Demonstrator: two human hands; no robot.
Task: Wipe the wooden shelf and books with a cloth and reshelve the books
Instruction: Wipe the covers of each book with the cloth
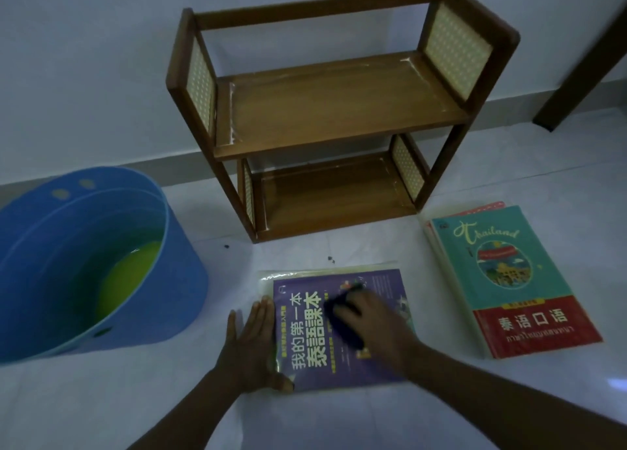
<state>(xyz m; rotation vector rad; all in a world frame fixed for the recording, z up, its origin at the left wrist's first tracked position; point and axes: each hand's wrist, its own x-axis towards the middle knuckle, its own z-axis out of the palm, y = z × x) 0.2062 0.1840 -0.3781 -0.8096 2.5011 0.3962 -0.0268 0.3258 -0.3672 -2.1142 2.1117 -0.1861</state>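
A purple book in a clear plastic sleeve lies flat on the white floor in front of me. My left hand rests flat on its left edge, fingers straight. My right hand presses a dark cloth onto the cover; the cloth is bunched under its fingers. Behind the book stands the small two-tier wooden shelf against the wall, with both boards bare. To the right lies a stack of books, a teal and red one on top.
A blue bucket with yellow-green liquid inside stands at the left, close to the book. A dark wooden post leans at the far right by the wall. Small dark specks lie on the floor between shelf and book.
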